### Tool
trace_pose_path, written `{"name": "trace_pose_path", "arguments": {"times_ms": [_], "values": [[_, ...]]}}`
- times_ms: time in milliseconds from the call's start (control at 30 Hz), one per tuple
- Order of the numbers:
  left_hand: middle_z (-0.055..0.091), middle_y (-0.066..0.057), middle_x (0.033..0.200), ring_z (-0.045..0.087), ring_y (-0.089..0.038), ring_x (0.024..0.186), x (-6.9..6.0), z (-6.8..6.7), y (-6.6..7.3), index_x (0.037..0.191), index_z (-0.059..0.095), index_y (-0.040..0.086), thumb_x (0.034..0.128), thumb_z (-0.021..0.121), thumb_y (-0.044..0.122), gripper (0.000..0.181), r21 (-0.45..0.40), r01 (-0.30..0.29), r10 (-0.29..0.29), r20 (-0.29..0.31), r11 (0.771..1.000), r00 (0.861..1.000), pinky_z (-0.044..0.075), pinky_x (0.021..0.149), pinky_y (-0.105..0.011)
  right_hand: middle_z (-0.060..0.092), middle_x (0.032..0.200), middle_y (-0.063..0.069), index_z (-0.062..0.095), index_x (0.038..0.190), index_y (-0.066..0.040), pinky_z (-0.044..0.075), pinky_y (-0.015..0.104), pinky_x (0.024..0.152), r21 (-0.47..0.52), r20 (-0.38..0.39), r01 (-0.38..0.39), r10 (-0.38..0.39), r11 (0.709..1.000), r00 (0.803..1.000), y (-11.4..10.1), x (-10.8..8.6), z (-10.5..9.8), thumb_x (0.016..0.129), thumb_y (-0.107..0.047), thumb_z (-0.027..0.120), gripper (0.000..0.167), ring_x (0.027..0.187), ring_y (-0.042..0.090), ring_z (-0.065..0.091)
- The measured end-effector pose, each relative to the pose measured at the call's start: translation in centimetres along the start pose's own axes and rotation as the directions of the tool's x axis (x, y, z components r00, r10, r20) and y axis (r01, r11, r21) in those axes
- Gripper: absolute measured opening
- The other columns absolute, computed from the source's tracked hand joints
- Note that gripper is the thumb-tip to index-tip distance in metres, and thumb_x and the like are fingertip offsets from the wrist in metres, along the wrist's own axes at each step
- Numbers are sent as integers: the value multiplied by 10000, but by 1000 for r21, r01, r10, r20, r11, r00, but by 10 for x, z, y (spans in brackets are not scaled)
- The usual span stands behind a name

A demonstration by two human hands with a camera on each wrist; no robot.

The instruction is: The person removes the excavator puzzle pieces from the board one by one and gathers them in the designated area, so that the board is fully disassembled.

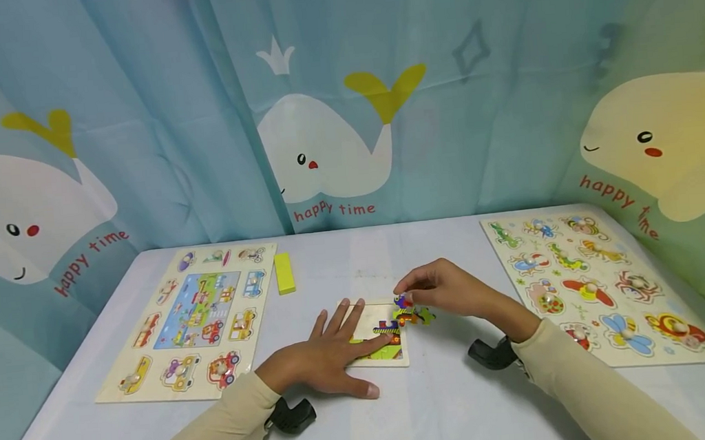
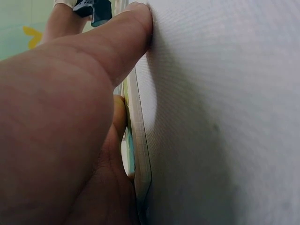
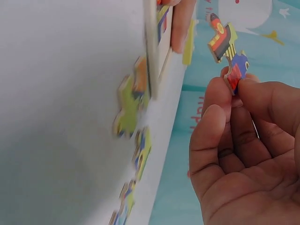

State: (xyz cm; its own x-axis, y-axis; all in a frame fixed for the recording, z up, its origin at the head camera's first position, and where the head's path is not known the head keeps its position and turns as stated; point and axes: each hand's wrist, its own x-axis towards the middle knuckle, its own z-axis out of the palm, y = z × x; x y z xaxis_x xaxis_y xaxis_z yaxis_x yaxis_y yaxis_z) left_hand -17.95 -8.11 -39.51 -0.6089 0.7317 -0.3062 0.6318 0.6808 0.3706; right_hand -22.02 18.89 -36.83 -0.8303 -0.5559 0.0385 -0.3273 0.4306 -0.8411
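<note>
My left hand (image 1: 329, 363) lies with spread fingers across a small wooden jigsaw tray (image 1: 395, 363); several assembled pieces show in its lower part. In the left wrist view, the thumb of my left hand (image 2: 61, 108) touches the cloth beside the tray's edge (image 2: 140, 154). Between thumb and fingertips, my right hand (image 1: 451, 288) pinches a jigsaw piece (image 3: 238, 65) with blue, red and yellow-striped parts, lifted above the tray's right side. Loose jigsaw pieces (image 3: 126, 110) lie on the table near the tray, largely hidden by my right hand in the head view.
A knobbed vehicle puzzle board (image 1: 198, 308) lies on the left, and a knobbed insect board (image 1: 599, 276) on the right. Behind the tray is a yellow block (image 1: 285, 273). A blue whale-print curtain (image 1: 327, 56) hangs along the white table's (image 1: 442, 406) back edge.
</note>
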Motion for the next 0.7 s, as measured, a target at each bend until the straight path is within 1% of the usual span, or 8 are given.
{"name": "trace_pose_path", "arguments": {"times_ms": [100,233,400,533,700], "values": [[-183,-70,1604,-245,-266,1428,0,0,0,1525,211,463,852,543,705,788,4,1,-1,0,1000,1000,-66,1110,-583,712,985,75,721,1034,-3,515,269,747,-4,-5,-14,14,1000,1000,4,-5,-5,914,32,575,192,859,189,654],[-192,-71,1602,-244,-267,1429,1,0,0,1525,195,473,858,539,702,785,16,2,-2,4,1000,1000,-57,1110,-586,708,1018,74,727,1035,-11,510,269,751,-16,0,-22,22,1000,1000,5,-12,-12,907,36,585,196,884,184,650],[-184,-84,1603,-239,-283,1430,2,0,1,1529,208,457,861,549,688,784,18,4,-4,6,1000,1000,-58,1107,-594,714,1019,65,727,1045,-13,499,268,732,-47,21,-45,46,998,999,10,-22,-21,906,12,610,184,868,162,635],[-167,-81,1608,-232,-286,1433,1,-1,3,1529,228,443,852,562,687,793,1,24,-24,10,1000,1000,-57,1110,-588,706,1048,77,722,1059,-2,494,262,715,-66,38,-58,60,996,997,15,-27,-28,905,-7,632,179,851,136,614],[-164,-70,1610,-228,-277,1434,0,-2,5,1529,232,440,845,579,680,804,3,51,-51,6,999,999,-53,1116,-576,712,1025,73,724,1043,8,484,252,725,-80,66,-70,75,994,995,22,-30,-36,904,-8,637,164,856,109,606]]}}
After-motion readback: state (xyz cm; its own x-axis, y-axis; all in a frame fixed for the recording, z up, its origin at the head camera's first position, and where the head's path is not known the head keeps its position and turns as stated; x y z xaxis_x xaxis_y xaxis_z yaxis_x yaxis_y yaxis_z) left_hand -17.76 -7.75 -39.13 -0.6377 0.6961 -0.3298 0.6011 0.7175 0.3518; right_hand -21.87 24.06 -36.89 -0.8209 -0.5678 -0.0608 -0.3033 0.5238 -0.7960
